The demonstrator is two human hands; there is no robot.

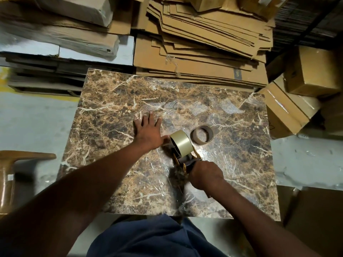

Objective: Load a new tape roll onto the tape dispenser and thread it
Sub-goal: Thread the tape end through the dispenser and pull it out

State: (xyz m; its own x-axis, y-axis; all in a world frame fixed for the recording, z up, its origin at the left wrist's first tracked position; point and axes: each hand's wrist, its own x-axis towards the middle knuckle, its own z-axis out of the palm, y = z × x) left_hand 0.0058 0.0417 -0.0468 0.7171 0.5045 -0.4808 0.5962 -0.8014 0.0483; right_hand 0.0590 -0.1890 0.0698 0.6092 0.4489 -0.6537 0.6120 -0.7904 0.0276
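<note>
A full pale-beige tape roll (181, 144) sits on the tape dispenser (182, 161), which has gold and black parts and stands on the brown marbled board (115, 108). My right hand (205, 174) is closed around the dispenser's handle. My left hand (149, 131) lies flat on the board with its fingers spread, its thumb touching the roll's left side. An empty brown cardboard core (202, 134) lies on the board just right of the roll. Whether tape runs through the dispenser's front is hidden.
Crinkled clear film (196, 106) covers part of the board. Stacks of flattened cardboard (204, 43) rise behind it, closed boxes (313, 71) stand at the right, and a brown wooden piece (11, 169) stands at the left on the grey floor.
</note>
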